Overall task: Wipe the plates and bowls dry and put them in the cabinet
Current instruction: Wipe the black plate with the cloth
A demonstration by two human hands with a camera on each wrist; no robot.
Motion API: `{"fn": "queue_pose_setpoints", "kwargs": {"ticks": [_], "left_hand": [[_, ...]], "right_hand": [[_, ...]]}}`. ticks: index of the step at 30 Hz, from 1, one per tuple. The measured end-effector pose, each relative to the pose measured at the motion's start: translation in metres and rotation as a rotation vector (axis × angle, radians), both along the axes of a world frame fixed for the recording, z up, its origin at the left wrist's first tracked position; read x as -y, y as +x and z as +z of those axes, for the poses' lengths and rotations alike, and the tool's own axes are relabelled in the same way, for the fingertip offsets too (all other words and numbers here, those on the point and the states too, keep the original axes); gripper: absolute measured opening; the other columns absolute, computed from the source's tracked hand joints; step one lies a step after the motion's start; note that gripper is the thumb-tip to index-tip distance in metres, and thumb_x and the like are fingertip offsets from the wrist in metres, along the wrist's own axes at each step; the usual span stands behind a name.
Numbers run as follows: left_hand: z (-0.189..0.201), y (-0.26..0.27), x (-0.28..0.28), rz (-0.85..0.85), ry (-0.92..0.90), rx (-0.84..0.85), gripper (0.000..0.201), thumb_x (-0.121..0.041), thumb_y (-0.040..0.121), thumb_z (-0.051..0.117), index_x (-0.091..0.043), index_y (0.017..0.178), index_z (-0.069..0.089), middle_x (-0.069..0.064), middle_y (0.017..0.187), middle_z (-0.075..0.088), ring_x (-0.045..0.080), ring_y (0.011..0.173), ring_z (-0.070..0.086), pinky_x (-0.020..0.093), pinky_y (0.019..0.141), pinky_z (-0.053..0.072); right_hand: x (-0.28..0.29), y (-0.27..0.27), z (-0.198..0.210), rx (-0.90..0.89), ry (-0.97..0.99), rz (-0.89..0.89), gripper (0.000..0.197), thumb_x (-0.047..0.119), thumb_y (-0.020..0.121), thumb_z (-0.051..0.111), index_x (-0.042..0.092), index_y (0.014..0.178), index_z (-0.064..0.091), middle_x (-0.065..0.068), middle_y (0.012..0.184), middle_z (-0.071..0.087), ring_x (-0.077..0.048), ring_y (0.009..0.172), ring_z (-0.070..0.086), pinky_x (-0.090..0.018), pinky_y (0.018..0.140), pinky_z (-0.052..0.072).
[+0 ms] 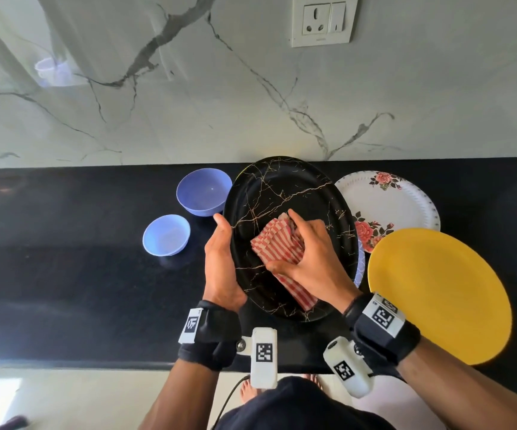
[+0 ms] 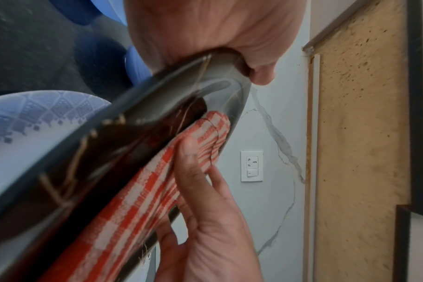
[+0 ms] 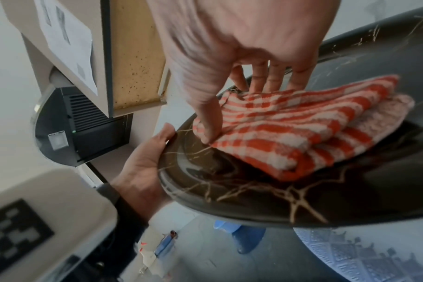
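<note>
My left hand grips the left rim of a black plate with gold crack lines, thumb on top, and holds it tilted above the counter. A folded red-and-white checked cloth lies on the plate's face, and my right hand grips it, with the thumb and curled fingers pressing it onto the plate. The right wrist view shows the cloth under the thumb and fingers on the plate. In the left wrist view the plate is seen edge-on.
Two blue bowls sit on the black counter to the left. A floral white plate and a yellow plate lie to the right. A blue-patterned plate lies under the black one. The marble wall holds a socket.
</note>
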State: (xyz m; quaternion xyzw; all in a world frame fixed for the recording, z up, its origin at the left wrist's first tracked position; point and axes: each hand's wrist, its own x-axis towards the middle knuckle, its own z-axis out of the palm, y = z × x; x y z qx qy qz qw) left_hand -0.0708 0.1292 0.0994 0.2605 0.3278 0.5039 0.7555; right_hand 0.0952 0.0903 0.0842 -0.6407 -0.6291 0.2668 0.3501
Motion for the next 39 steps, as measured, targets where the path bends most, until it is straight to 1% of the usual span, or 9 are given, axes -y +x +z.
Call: {"fn": "queue_pose_setpoints", "kwargs": {"ticks": [4,8,11,13,19,28,31,34,39], "left_hand": [[-0.004,-0.001,0.001,0.015,-0.005,0.018,0.082,-0.067,0.1,0.052,-0.007,0.155,0.045,0.026,0.157,0.046,0.044,0.147,0.042,0.062,0.125,0.023],[-0.004,-0.001,0.003,-0.003,-0.012,0.008,0.085,-0.069,0.099,0.053,-0.007,0.156,0.043,0.028,0.158,0.044,0.047,0.148,0.04,0.064,0.125,0.022],[-0.006,-0.002,0.003,0.0,-0.018,0.014,0.085,-0.069,0.099,0.054,-0.007,0.155,0.044,0.029,0.156,0.045,0.048,0.146,0.041,0.064,0.124,0.023],[-0.004,-0.004,0.005,-0.003,-0.019,0.012,0.086,-0.07,0.097,0.056,-0.008,0.156,0.043,0.028,0.157,0.045,0.048,0.147,0.041,0.064,0.125,0.022],[0.0,-0.006,0.008,0.001,-0.027,0.0,0.083,-0.071,0.097,0.054,-0.011,0.154,0.047,0.025,0.156,0.047,0.046,0.146,0.043,0.065,0.124,0.023],[0.005,-0.005,0.018,0.026,-0.115,0.017,0.066,-0.066,0.106,0.032,-0.022,0.147,0.058,0.014,0.149,0.06,0.038,0.138,0.056,0.062,0.121,0.032],[0.01,-0.004,0.018,0.08,-0.117,0.045,0.058,-0.062,0.108,0.033,-0.026,0.133,0.072,0.01,0.141,0.067,0.032,0.13,0.064,0.058,0.118,0.038],[0.014,-0.004,0.017,0.104,-0.1,0.075,0.06,-0.062,0.108,0.034,-0.022,0.147,0.058,0.011,0.145,0.064,0.033,0.133,0.061,0.058,0.121,0.035],[0.017,-0.002,0.013,0.151,-0.073,0.102,0.064,-0.065,0.105,0.039,-0.025,0.154,0.048,0.009,0.15,0.06,0.033,0.136,0.059,0.061,0.121,0.034]], "right_hand": [[-0.002,0.0,0.004,0.066,0.048,0.048,0.095,0.048,0.074,0.086,0.029,0.154,0.039,0.003,0.135,0.033,-0.015,0.128,0.035,-0.031,0.11,0.034],[-0.005,-0.001,0.015,0.093,0.144,0.056,0.051,0.038,0.076,0.087,0.022,0.119,0.065,0.006,0.131,0.044,-0.013,0.119,0.043,-0.014,0.097,0.033],[0.0,-0.003,0.019,0.078,0.147,0.086,0.034,0.028,0.081,0.084,0.023,0.108,0.063,0.014,0.114,0.057,-0.01,0.108,0.049,-0.03,0.092,0.048],[0.005,-0.004,0.018,0.089,0.149,0.09,0.04,0.026,0.083,0.082,0.025,0.117,0.062,0.015,0.108,0.058,-0.009,0.105,0.05,-0.039,0.091,0.052],[0.01,0.003,0.012,0.043,-0.04,0.018,0.082,0.038,0.08,0.084,0.025,0.15,0.042,0.005,0.124,0.048,-0.006,0.106,0.056,-0.021,0.089,0.052],[0.022,0.009,0.008,0.095,-0.113,-0.136,0.061,0.043,0.082,0.08,0.024,0.134,0.054,0.011,0.111,0.06,0.007,0.085,0.057,-0.008,0.063,0.042],[0.034,0.016,0.009,0.141,-0.13,-0.171,0.053,0.049,0.082,0.078,0.025,0.124,0.059,0.012,0.107,0.061,0.003,0.084,0.059,-0.011,0.064,0.043],[0.047,0.029,0.009,0.18,-0.138,-0.19,0.037,0.049,0.082,0.078,0.028,0.109,0.066,0.012,0.103,0.061,0.0,0.083,0.061,-0.016,0.066,0.049],[0.057,0.042,0.004,0.065,-0.161,-0.25,0.041,0.038,0.081,0.082,0.019,0.115,0.069,0.005,0.101,0.064,-0.006,0.087,0.064,-0.025,0.075,0.055]]}}
